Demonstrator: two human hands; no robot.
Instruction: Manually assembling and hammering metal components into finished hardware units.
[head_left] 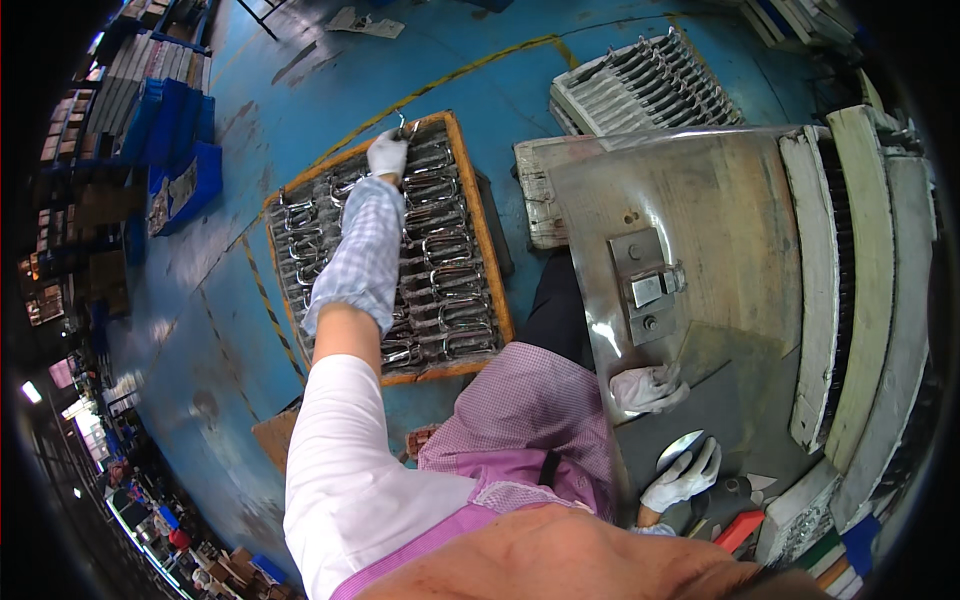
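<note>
A white-gloved left hand (pixel 388 153), mine, is stretched out over the far edge of an orange-rimmed tray (pixel 484 240). Its fingers are curled closed, and what they hold is hidden; a thin bent bright metal piece (pixel 402 118) shows just beyond them. Rows of shiny curved metal parts (pixel 447 250) lie on dark grey padding in the tray. At the lower right, my gloved right hand (pixel 683 478) is closed on a shiny rounded metal piece (pixel 680 448) over the bench. Part of that piece is hidden by the fingers.
The metal-topped bench (pixel 735 210) carries a bolted steel fixture (pixel 645 287) and a crumpled white cloth or glove (pixel 648 388). Long pale trays (pixel 860 290) line its right side. Beyond it stands another tray of metal parts (pixel 650 85). A blue bin (pixel 190 185) is at left.
</note>
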